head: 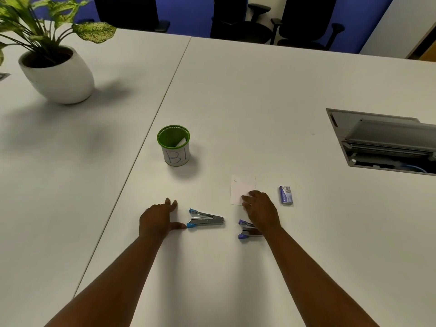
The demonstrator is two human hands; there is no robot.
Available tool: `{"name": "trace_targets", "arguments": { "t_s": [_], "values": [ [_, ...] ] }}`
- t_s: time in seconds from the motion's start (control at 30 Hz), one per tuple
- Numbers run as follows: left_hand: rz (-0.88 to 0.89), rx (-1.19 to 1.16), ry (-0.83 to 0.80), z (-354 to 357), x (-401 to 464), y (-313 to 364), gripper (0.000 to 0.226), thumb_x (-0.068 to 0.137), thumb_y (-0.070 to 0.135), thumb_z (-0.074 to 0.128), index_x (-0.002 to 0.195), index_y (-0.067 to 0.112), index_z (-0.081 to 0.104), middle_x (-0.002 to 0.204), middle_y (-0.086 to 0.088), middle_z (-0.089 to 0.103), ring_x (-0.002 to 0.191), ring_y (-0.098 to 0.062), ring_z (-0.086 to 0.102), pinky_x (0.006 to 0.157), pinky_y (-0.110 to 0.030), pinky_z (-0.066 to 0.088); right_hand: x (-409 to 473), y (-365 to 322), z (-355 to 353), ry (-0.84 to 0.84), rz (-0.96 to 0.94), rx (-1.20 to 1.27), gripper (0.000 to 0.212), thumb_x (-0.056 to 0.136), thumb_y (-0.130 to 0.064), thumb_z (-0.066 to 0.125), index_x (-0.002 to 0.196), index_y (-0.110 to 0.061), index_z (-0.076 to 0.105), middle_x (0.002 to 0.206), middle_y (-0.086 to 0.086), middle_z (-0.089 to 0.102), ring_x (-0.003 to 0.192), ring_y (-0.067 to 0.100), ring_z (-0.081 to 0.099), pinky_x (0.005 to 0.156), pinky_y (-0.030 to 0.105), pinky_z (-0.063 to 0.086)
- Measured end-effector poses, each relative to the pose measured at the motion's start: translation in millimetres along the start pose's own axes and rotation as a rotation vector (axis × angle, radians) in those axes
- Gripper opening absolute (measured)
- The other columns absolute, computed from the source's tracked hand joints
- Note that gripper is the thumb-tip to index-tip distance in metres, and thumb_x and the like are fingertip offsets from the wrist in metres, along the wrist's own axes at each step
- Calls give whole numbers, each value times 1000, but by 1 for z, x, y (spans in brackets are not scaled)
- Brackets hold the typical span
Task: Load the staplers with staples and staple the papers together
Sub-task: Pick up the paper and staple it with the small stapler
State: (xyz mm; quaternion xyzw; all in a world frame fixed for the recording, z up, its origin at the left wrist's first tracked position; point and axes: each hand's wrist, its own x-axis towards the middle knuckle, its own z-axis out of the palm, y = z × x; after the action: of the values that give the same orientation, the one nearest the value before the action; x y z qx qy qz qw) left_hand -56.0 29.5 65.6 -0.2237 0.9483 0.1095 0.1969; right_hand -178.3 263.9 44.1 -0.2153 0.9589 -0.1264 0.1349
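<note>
A small metal stapler with light-blue tips (pixel 205 219) lies on the white table, just right of my left hand (pixel 158 218). That hand is flat and open, its thumb nearly touching the stapler's blue end. A second metal stapler with purple tips (pixel 246 230) lies partly under my right wrist. My right hand (pixel 260 210) rests with spread fingers on the near corner of a small white paper (pixel 243 188). A small purple staple box (pixel 286 195) lies to the right of the paper.
A green cup (pixel 173 145) labelled "B1", with a white slip inside, stands behind the staplers. A potted plant (pixel 56 72) sits at far left. An open cable hatch (pixel 387 142) is sunk in the table at right. Black chairs (pixel 238 17) line the far edge.
</note>
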Motion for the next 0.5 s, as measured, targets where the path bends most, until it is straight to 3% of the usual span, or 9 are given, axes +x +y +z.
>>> {"name": "trace_targets", "arguments": {
  "t_s": [0.07, 0.13, 0.2, 0.23, 0.3, 0.33, 0.5],
  "values": [
    [-2, 1, -5, -1, 1, 0, 88, 76, 61, 60, 147, 28, 20, 155, 7, 22, 133, -15, 38, 100, -25, 37, -2, 0, -1, 37, 2, 85, 31, 95, -19, 46, 122, -12, 59, 135, 6, 51, 126, 22, 43, 100, 24, 34],
    [-3, 0, -12, -2, 1, 1, 89, 75, 61, 60, 147, 28, 20, 155, 6, 21, 134, -15, 38, 101, -26, 37, -1, 0, -3, 112, 97, 255, 25, 92, -11, 50, 114, -5, 62, 123, 10, 59, 111, 18, 55, 77, 2, 35],
    [-3, 2, -8, -2, 1, 1, 89, 75, 62, 60, 147, 28, 21, 155, 7, 23, 133, -15, 39, 101, -26, 38, 3, -4, -6, 156, 226, 334, 25, 91, -8, 52, 114, -1, 60, 119, 13, 61, 102, 18, 59, 63, -5, 35],
    [-4, 0, -3, -2, 1, 0, 89, 74, 62, 60, 147, 28, 21, 154, 7, 24, 132, -15, 40, 100, -26, 38, 5, -7, -9, 169, 276, 359, 28, 90, -13, 56, 116, -1, 57, 118, 14, 60, 105, 21, 58, 68, -3, 38],
    [-10, -17, 5, -1, 1, -1, 90, 73, 63, 62, 146, 27, 24, 153, 8, 26, 132, -14, 40, 99, -26, 38, 9, -15, -11, 154, 329, 291, 46, 85, -30, 64, 117, 0, 52, 119, 15, 56, 112, 27, 52, 90, 21, 42],
    [-13, -27, 7, -1, 2, -2, 90, 72, 63, 63, 146, 28, 25, 153, 8, 27, 132, -14, 40, 99, -26, 38, 11, -19, -12, 132, 363, 250, 52, 82, -35, 67, 116, 1, 50, 119, 16, 54, 114, 28, 50, 94, 30, 41],
    [-11, -23, -8, -1, 3, -4, 89, 72, 62, 62, 146, 29, 24, 154, 8, 26, 134, -15, 37, 102, -26, 35, 23, -34, -14, 45, 511, 269, 57, 76, -28, 75, 116, 2, 47, 123, 17, 53, 116, 30, 52, 97, 34, 42]
  ]
}}
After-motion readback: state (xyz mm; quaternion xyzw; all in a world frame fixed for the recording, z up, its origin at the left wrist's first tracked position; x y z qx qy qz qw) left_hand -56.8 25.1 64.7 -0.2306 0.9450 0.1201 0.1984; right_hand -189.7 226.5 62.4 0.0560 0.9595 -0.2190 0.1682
